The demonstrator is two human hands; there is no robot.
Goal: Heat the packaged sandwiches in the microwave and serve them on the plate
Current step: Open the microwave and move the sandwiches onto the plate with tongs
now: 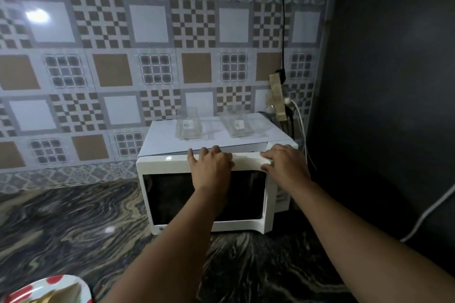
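Brace the microwave (209, 194) with the left hand (211, 167), spread flat on the door's top edge and gripping nothing. Pull with the right hand (283, 165), fingers hooked over the door's upper right corner. Swing out slowly; body looks light on the slick counter (73, 224). White, dark window, door barely ajar. Plate (56, 288) at lower left; sandwiches not clearly visible.
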